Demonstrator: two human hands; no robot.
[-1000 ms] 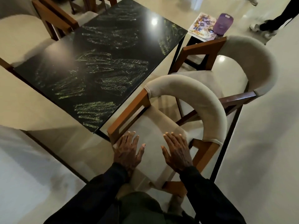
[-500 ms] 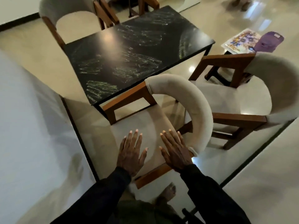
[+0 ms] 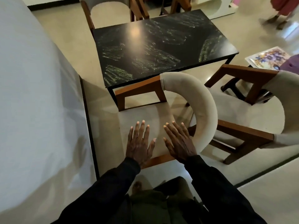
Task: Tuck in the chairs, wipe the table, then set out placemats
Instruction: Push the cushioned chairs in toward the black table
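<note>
Presently left hand (image 3: 140, 143) and right hand (image 3: 179, 141), fingers (image 3: 143, 128) straight and grasping nothing, lie flat at the seat of the near chair (image 3: 202, 107), the worktop (image 3: 161, 46) directly ahead beyond it.

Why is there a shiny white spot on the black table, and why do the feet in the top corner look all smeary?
In the head view the spot is glare, probably an overhead light reflecting off the glossy table; also in the head view, the feet are smeared by motion blur, while the left hand and right hand on the chair look sharp.
</note>
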